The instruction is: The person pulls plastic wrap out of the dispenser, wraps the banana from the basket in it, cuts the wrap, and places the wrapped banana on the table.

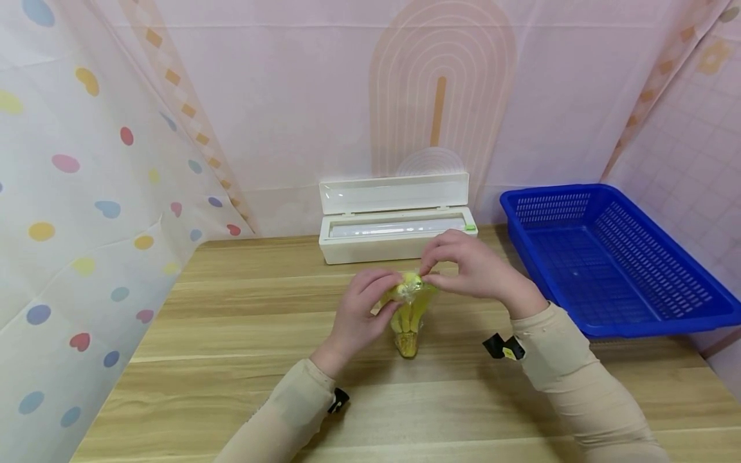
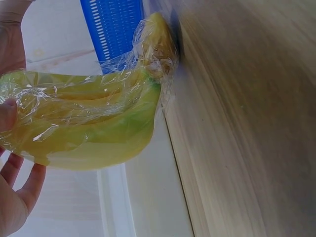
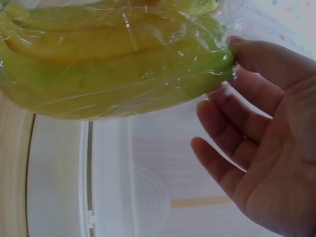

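While the left hand curls round the left side of the banana bunch, bunch stands on end near the middle of the worktop — stem end down on the wood, tips up between both hands. Left wrist view: thumb pressed on the film, other fingers behind the fruit, so it's gripping, not just touching. Cling film already covers most of the bunch; it's bunched and crinkled over the stem end, which sits against the wood.

Behind, at the back edge: white film dispenser, lid up, roll visible inside. No film strand seen running from it to the bunch, so sheet looks already cut — can't be 100% sure.

Right hand sits at the top of the bunch, thumb + forefinger pinching the film at the banana tips; right wrist view shows the thumb on the wrap, remaining fingers relaxed and spread below.

Far right: blue basket, nothing visible in it.

Step, imo: wrap is on, now sealing/smoothing loose film at the top end. Next move needs the left hand to hold the bunch steady while the right folds the loose flap down flat so it clings — light pull only, film tears/unsticks easily.
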Available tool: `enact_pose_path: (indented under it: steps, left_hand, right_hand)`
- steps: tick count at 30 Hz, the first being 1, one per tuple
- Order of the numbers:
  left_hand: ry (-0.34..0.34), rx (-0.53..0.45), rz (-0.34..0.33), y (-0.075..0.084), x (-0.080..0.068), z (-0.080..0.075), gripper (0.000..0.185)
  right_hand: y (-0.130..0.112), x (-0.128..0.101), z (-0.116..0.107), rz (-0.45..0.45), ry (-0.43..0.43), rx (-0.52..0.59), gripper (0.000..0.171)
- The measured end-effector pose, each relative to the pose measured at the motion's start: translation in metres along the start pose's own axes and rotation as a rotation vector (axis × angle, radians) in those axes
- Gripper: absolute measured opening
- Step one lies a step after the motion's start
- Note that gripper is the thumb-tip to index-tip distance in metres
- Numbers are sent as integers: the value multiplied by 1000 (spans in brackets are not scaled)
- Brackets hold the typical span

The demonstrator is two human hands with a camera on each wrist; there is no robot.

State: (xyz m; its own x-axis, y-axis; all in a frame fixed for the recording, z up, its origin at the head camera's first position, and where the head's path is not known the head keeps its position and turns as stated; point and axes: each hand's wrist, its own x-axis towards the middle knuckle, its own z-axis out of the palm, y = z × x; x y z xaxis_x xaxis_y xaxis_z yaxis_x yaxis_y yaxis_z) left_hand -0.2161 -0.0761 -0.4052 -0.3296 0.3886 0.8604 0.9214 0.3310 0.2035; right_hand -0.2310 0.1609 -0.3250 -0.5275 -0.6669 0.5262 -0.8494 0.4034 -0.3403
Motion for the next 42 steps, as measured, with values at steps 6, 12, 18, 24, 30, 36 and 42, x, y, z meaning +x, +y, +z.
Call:
enact_pose_path:
  steps: [6, 12, 18, 24, 30, 36, 42]
  left_hand:
    - [2, 10, -4, 0, 0, 1, 39]
    - [14, 6, -35, -1, -2, 1, 40]
    - [10, 21, -56, -3, -3, -1, 38]
    - [13, 25, -63, -2, -2, -2, 39]
    - [19, 41, -86, -3, -4, -3, 44]
    - [11, 38, -114, -4, -6, -4, 42]
    - [23, 36, -120, -4, -8, -5, 42]
  right_hand:
    - [-6, 1, -1, 42, -42, -90, 13]
    - [-5, 1, 5, -61, 26, -165, 16]
    - [-4, 2, 7, -91, 61, -148, 13]
    - [-2, 4, 6, -169, 64, -144, 13]
    - [0, 1, 9, -272, 63, -112, 16]
    - [2, -4, 12, -281, 80, -65, 15]
    - [0, -7, 11, -188, 78, -21, 19]
